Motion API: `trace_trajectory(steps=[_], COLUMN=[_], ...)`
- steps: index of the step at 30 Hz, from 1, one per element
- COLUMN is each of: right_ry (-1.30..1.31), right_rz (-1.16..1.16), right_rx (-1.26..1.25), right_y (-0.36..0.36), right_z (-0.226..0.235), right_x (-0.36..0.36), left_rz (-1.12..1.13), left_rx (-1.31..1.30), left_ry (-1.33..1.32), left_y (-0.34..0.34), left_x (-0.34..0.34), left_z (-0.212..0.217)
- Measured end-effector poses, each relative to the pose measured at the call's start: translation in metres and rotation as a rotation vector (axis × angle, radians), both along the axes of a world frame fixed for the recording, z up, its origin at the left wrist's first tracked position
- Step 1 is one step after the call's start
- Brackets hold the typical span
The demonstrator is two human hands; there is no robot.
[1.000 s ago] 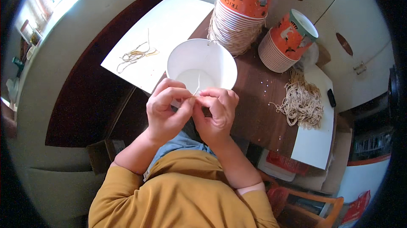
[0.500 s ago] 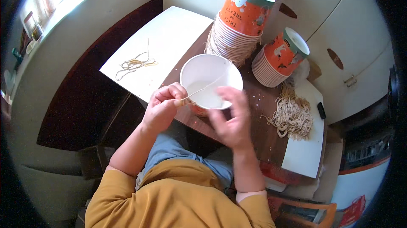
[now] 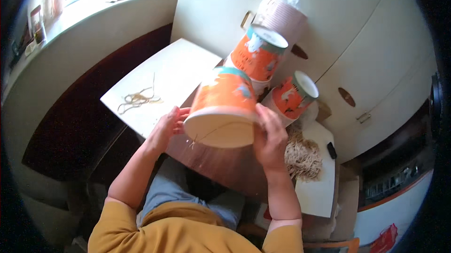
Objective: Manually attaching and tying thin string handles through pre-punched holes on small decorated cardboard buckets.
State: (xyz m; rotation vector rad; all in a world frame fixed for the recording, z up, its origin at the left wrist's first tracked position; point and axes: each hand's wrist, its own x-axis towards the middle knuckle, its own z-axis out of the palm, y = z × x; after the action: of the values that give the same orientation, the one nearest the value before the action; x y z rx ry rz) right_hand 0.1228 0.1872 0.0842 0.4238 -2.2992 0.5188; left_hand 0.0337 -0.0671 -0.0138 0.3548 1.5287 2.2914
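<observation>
Between my hands hangs an orange paper bucket (image 3: pixel 223 94) with a teal band round its base. It is tilted base up and away from me, its pale open mouth turned toward me. A thin string runs across the mouth, with a small knotted end sticking out at the left rim. My left hand (image 3: pixel 164 128) is against the bucket's left side, fingers partly behind it. My right hand (image 3: pixel 271 136) grips the rim and wall on the right, its thumb side nearest the mouth. The bucket is slightly blurred.
Behind it stand an orange bucket stack (image 3: pixel 256 60) and a taller pale stack (image 3: pixel 282 15) by the cabinets. To the right are another bucket stack (image 3: pixel 293 98), a heap of beige strings (image 3: pixel 303 156) and a black object (image 3: pixel 331 150). Loose strings (image 3: pixel 138 100) lie on the white board (image 3: pixel 178 65).
The bucket has been lifted off the table and turned over, mouth toward me. My left hand has let go of the string end, and both hands are now on the bucket. The view has shifted.
</observation>
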Motion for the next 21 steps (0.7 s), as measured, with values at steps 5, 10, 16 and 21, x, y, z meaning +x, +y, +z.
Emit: trace_trajectory(steps=[5,10,16,21], right_ry=[-0.046,-0.009,0.126,-0.088], right_rz=[0.422,0.578,0.364,0.207], right_rx=[-0.146,-0.547,-0.499,-0.576], right_y=[-0.007,0.007,0.068,0.105], right_z=[0.056,0.123,0.098,0.053], right_x=[-0.003,-0.055,-0.139,-0.186], left_rz=[-0.045,0.208,-0.048,0.120], left_rx=[0.106,-0.147,-0.082,-0.329], left_ry=[0.485,0.986,0.930,0.877], left_y=[0.021,0.060,0.127,0.171], left_x=[-0.034,-0.099,-0.159,-0.200], left_z=[0.087,0.168,0.179,0.139])
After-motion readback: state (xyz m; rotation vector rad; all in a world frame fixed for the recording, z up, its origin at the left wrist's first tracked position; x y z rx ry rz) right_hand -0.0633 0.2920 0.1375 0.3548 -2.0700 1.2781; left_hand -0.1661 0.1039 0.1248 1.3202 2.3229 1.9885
